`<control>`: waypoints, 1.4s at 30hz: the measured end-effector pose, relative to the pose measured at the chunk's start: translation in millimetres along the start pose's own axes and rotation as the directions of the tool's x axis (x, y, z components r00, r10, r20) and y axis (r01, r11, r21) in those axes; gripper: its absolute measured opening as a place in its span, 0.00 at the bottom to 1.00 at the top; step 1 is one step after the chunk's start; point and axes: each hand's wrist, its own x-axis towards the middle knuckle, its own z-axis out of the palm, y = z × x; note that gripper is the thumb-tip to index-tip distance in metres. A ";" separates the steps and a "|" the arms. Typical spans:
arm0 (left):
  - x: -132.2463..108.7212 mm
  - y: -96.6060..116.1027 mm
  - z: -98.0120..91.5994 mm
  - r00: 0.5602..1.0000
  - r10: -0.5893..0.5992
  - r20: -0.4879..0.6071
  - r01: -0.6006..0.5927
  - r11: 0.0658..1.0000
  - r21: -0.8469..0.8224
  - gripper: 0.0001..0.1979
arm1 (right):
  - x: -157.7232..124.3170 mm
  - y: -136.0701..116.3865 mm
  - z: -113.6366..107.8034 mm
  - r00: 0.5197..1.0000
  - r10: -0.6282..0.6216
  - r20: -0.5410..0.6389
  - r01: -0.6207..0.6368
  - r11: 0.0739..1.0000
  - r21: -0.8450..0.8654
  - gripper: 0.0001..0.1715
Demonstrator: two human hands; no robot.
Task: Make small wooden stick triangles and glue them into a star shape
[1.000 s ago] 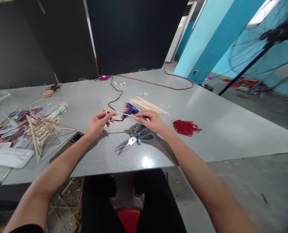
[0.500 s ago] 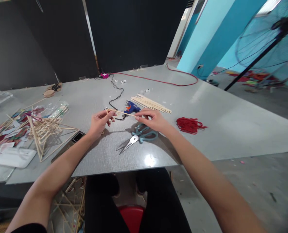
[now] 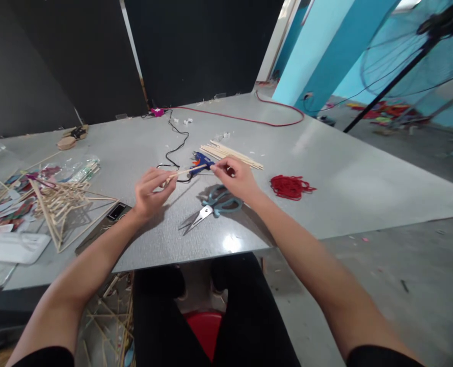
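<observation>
My left hand (image 3: 153, 192) is closed on a thin wooden stick (image 3: 190, 171), held just above the table. The stick slants up to the right, where my right hand (image 3: 236, 176) pinches its far end between thumb and fingers. Close behind the stick lies a blue glue gun (image 3: 204, 160) with an orange trigger. Scissors with grey-blue handles (image 3: 228, 200) lie below my hands, blades pointing left and partly spread. A bundle of loose wooden sticks (image 3: 236, 155) rests beyond my right hand.
Red yarn (image 3: 290, 187) lies to the right. At left are joined stick frames (image 3: 60, 204), scraps, a white packet (image 3: 18, 248) and a dark flat tool (image 3: 100, 229) beside my forearm. Black cord (image 3: 178, 142) and red cable (image 3: 241, 120) cross the back. The table's front edge is near my legs.
The view has shifted slightly. My left hand has rolled over, its fingers now curled on top of the stick. The stick tilts higher at its right end.
</observation>
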 end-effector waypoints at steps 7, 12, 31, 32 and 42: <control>-6.2 6.5 -8.7 0.884 0.008 0.467 -0.076 0.989 0.126 0.11 | -12.1 -23.3 0.8 0.666 0.283 0.690 -0.560 0.800 0.213 0.34; -8.3 5.8 -3.2 0.849 -0.047 0.526 -0.046 0.986 0.162 0.11 | -16.4 -30.1 8.9 0.622 0.188 0.761 -0.567 0.777 0.272 0.26; -1.5 26.5 12.9 0.824 -0.252 0.507 0.429 0.862 -0.269 0.26 | -6.9 -27.0 5.8 0.919 0.097 0.382 -0.202 0.949 0.244 0.31; -2.5 28.4 15.6 0.781 -0.314 0.540 0.513 0.815 -0.268 0.22 | -7.1 -27.4 6.3 0.921 0.095 0.377 -0.200 0.948 0.249 0.31; -25.7 35.8 41.3 0.665 -0.478 0.574 0.732 0.568 -0.375 0.17 | -12.9 -26.4 10.1 0.904 0.142 0.404 -0.261 0.931 0.256 0.30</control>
